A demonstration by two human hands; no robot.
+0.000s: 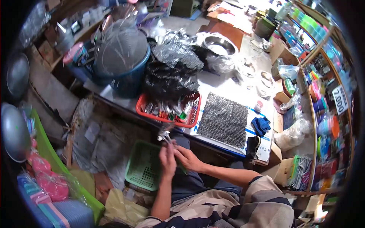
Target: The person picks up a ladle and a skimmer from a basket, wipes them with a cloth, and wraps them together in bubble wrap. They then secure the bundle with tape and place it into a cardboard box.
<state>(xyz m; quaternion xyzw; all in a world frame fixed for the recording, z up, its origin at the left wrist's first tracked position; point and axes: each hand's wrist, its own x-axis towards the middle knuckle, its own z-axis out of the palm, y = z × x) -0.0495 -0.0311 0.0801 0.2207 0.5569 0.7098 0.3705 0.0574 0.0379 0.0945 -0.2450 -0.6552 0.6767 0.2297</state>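
Note:
My left hand [167,157] and my right hand [187,159] are close together above my lap, fingers closed around a bundle of shiny metal utensils [164,136]. The bundle's upper end is silvery and blurred; a bit of green shows below my right hand. Just beyond my hands, a red basket [199,110] at the table's edge holds small wrapped items with red and green parts. Black plastic [171,78] lies over its far side. To its right, a sheet of dark bubble wrap [223,119] lies flat on the table.
A green basket [131,167] stands below the table, left of my legs. On the table [213,81] are a blue bucket [127,84] with strainers, a steel bowl [232,47], a blue cloth [261,125] and a black tape dispenser [252,146]. Shelves of goods line the right.

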